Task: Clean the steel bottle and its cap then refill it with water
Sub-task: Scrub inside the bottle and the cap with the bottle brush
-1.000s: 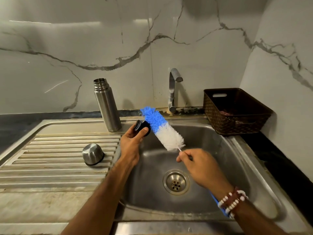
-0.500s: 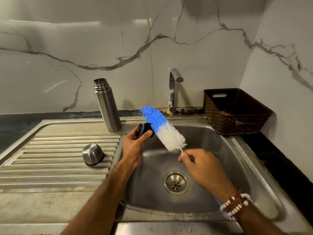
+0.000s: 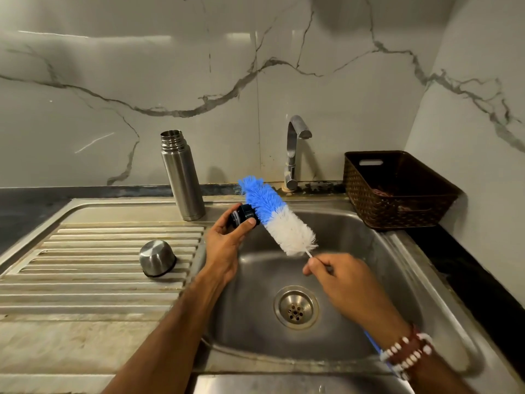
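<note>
Steel sink (image 3: 397,251), with brush bristles against a small cap above the basin.
Uncapped steel bottle (image 3: 183,180) stands at the basin's eleven o'clock. The blue-and-white brush (image 3: 277,220) slants over the basin, its stem pinched by the right hand (image 3: 341,280). The left hand (image 3: 224,245) curls round the black cap (image 3: 243,216).

My steel bottle (image 3: 183,177) stands upright at the back of the drainboard (image 3: 99,251), its threaded neck open and both of its 2 caps off. The steel cup cap (image 3: 156,258) sits mouth down on the drainboard ridges, well apart from the bottle. I hold the black inner cap (image 3: 243,216) tilted in my left grip (image 3: 224,245), against the blue bristles of the blue-and-white bottle brush (image 3: 277,220), whose thin stem my right grip (image 3: 343,277) pinches.
</note>
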